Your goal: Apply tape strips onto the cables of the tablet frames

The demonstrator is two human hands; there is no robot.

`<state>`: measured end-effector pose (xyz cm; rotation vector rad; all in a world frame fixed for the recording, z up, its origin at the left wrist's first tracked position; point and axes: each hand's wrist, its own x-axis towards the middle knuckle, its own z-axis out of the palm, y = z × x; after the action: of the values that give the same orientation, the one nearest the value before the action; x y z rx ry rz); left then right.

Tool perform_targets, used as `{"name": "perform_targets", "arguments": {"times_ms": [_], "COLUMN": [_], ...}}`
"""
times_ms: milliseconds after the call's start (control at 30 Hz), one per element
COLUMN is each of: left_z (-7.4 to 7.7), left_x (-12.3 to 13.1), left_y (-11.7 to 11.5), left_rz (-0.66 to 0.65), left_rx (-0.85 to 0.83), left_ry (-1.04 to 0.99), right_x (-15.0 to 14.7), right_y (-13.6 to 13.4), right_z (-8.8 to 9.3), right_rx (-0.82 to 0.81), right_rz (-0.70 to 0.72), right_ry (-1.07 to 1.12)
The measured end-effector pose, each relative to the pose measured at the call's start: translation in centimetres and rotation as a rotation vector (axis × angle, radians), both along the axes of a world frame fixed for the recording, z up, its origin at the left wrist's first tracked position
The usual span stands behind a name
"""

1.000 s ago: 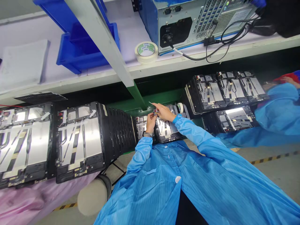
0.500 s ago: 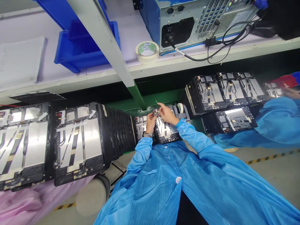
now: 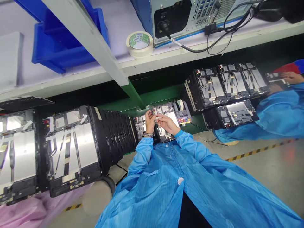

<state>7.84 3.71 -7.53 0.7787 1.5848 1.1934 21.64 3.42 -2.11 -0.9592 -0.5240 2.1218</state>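
Note:
An opened flat device (image 3: 163, 109) with a silvery inner plate, dark cables and a black frame lies in front of me. My left hand (image 3: 150, 123) is at its upper left corner, fingertips closed; what they pinch, if anything, is too small to make out. Over the middle of the device, my right hand (image 3: 168, 124) reaches left, its closed fingers nearly meeting the left ones. Whatever is between them is hidden. A second opened device (image 3: 140, 127) sits just left, partly behind my left wrist. Right of the hands stands a grey tape dispenser (image 3: 182, 114) with a pale roll.
Stacks of similar devices stand at left (image 3: 84, 145) and right (image 3: 210, 88). Above runs a shelf edge (image 3: 166, 61) with a masking tape roll (image 3: 140, 44), a blue bin (image 3: 64, 47) and a computer case (image 3: 175, 19). A co-worker's blue sleeve (image 3: 280, 115) is at right.
My right hand has come down and left from above the device, where a thin pale strip showed at its fingers, to beside my left fingertips. The view has shifted; the tape dispenser is now uncovered.

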Motion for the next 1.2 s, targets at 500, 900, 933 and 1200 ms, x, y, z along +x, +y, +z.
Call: {"name": "perform_targets", "arguments": {"times_ms": [500,900,933,1200], "left_z": [-0.9,-1.1,-1.1,-0.8], "left_x": [0.2,0.3,0.2,-0.4], "left_y": [0.2,0.4,0.4,0.5], "left_rz": [0.057,0.080,0.066,-0.020], "left_rx": [0.118,0.233,0.239,0.237], "left_ry": [-0.075,-0.121,-0.108,0.136], "right_x": [0.5,0.5,0.5,0.5], "right_y": [1.1,2.4,2.5,3.2], "right_z": [0.6,0.7,0.8,1.3], "right_rx": [-0.082,-0.147,-0.154,-0.249], "right_rz": [0.027,0.031,0.036,0.045], "right_ry": [0.015,0.078,0.074,0.031]}}
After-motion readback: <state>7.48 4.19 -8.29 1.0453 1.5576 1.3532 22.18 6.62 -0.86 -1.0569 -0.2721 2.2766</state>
